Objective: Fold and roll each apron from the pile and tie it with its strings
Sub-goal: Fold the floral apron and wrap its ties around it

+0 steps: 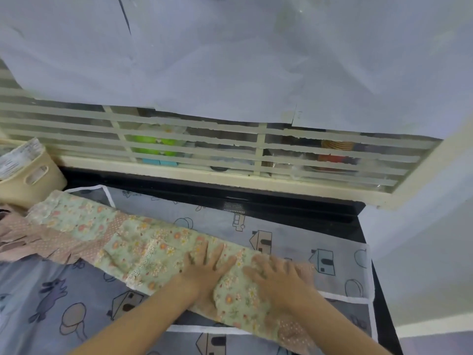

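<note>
A green floral patchwork apron (133, 242) with pink dotted trim lies folded into a long narrow strip across the table, running from the far left to the near right. Its right end is rolled up into a thick bundle (238, 295). My left hand (207, 265) lies flat on the strip just left of the roll, fingers spread and straight. My right hand (276, 275) rests on top of the roll with its fingers bent over the cloth. No strings are visible.
A grey-blue cloth (64, 303) printed with houses and rabbits covers the table. A cream basket (33, 175) stands at the far left beside more pink fabric (10, 226). A slatted window frame (204, 149) runs along the back, and the black table edge (384, 316) is at right.
</note>
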`<state>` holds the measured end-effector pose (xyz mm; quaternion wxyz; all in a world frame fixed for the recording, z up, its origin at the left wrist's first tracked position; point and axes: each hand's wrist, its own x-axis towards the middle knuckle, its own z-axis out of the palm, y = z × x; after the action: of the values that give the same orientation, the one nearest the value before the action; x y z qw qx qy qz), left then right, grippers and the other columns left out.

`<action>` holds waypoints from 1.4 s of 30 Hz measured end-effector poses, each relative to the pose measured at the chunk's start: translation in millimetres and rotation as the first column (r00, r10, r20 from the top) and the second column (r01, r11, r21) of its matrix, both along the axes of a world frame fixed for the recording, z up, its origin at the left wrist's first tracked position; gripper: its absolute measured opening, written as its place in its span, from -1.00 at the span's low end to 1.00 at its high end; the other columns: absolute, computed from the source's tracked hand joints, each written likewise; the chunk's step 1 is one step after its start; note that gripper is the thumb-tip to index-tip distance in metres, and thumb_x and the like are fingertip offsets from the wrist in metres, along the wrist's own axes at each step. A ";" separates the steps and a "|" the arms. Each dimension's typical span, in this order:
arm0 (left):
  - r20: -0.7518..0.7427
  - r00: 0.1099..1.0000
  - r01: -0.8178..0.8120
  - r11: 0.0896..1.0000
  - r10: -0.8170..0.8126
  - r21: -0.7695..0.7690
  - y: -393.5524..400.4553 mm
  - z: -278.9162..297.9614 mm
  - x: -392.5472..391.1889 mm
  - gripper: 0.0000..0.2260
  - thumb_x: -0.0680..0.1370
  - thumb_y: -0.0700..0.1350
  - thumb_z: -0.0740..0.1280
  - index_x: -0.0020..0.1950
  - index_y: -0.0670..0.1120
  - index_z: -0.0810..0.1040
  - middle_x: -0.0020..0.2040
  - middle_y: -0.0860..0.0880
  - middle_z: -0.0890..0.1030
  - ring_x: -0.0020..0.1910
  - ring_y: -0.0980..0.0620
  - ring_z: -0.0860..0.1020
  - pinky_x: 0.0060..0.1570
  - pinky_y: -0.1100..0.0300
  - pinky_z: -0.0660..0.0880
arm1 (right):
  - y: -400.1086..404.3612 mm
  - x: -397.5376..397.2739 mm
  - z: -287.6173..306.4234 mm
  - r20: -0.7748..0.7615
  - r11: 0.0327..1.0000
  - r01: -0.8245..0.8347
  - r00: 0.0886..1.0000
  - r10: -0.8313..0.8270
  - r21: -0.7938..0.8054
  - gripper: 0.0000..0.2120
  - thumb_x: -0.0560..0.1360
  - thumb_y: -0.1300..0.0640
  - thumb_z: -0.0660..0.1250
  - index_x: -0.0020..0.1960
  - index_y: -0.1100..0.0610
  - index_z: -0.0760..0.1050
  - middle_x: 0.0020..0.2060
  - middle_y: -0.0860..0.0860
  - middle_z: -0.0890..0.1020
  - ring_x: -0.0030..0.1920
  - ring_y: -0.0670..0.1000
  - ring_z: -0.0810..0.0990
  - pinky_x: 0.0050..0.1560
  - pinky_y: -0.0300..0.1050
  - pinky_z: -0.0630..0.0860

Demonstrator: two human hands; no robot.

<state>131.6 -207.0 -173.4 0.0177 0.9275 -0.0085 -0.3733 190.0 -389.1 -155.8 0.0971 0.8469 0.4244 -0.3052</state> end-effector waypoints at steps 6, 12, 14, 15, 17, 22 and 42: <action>-0.107 0.993 -0.048 0.998 0.053 0.048 -6.3 -3.9 3.6 0.08 0.40 0.05 0.47 0.47 0.11 -0.41 0.45 -0.06 -0.48 0.41 -0.31 -0.42 0.34 -0.43 -0.13 | 0.2 -0.8 -17.5 -0.070 0.998 0.064 0.996 -0.063 0.005 0.01 0.42 0.01 0.43 0.53 -0.05 -0.27 0.51 0.04 -0.29 0.49 0.28 -0.26 0.40 0.38 -0.21; 0.272 0.960 -0.072 0.997 0.066 0.015 -53.7 -0.1 -14.9 -0.35 0.55 -0.02 0.27 0.52 -0.10 0.00 0.52 -0.12 -0.03 0.48 -0.20 0.01 0.38 -0.11 0.16 | -24.5 55.5 -22.0 -0.194 0.929 0.293 0.948 -0.252 0.226 -0.27 0.44 -0.02 0.41 0.49 -0.05 0.10 0.40 0.02 0.24 0.39 0.08 0.25 0.39 -0.05 0.24; 0.291 0.951 -0.087 0.995 0.100 -0.056 -65.8 -1.3 -16.4 -0.41 0.54 -0.04 0.27 0.49 -0.12 0.09 0.45 -0.13 0.13 0.35 -0.13 0.25 0.21 0.01 0.30 | -31.8 70.5 -19.9 -0.313 0.938 0.269 0.930 -0.195 0.217 -0.36 0.46 0.05 0.41 0.45 -0.02 0.20 0.30 -0.06 0.35 0.27 -0.03 0.35 0.19 -0.31 0.34; 0.265 0.949 -0.136 0.981 0.168 -0.136 -71.1 -2.7 -16.9 -0.45 0.53 -0.07 0.29 0.45 -0.12 0.15 0.37 -0.12 0.23 0.22 -0.10 0.36 0.06 0.09 0.35 | -33.9 76.8 -17.1 -0.374 0.945 0.256 0.912 -0.168 0.201 -0.41 0.47 0.09 0.40 0.42 0.00 0.23 0.23 -0.10 0.36 0.19 -0.08 0.38 0.07 -0.37 0.36; 0.180 0.933 -0.254 0.926 0.311 -0.279 -82.6 -4.3 -19.4 -0.54 0.50 -0.12 0.35 0.35 -0.09 0.27 0.15 -0.04 0.33 -0.03 -0.01 0.39 -0.11 0.20 0.29 | -36.1 86.4 -13.0 -0.461 0.959 0.233 0.877 -0.134 0.165 -0.41 0.46 0.11 0.41 0.41 0.01 0.24 0.27 -0.07 0.38 0.15 -0.08 0.41 0.09 -0.30 0.39; -0.170 0.850 -0.485 0.615 0.498 -0.622 -87.1 -5.9 -34.0 -0.67 0.49 -0.09 0.39 0.24 -0.05 0.45 0.07 0.03 0.46 0.01 0.04 0.45 0.03 0.20 0.41 | -32.0 89.3 1.6 -0.597 0.948 0.303 0.779 -0.191 0.092 -0.34 0.45 0.14 0.41 0.46 -0.04 0.22 0.39 -0.03 0.28 0.29 0.01 0.37 0.27 -0.15 0.35; -0.626 0.347 -0.612 -0.338 0.699 -0.716 -76.8 36.3 -50.0 -0.54 0.37 0.10 0.44 0.21 0.04 0.41 0.07 0.10 0.63 0.05 0.13 0.60 0.03 0.23 0.54 | 39.7 49.0 15.5 0.047 0.916 0.127 0.987 -0.157 0.380 -0.77 0.57 0.01 0.24 -0.10 0.13 0.58 -0.13 0.05 0.63 -0.09 0.06 0.57 -0.16 -0.14 0.38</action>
<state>81.6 -283.9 -137.1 0.7663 0.5410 0.3047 -0.1649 239.0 -349.4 -140.3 -0.0730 0.8894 0.4084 -0.1918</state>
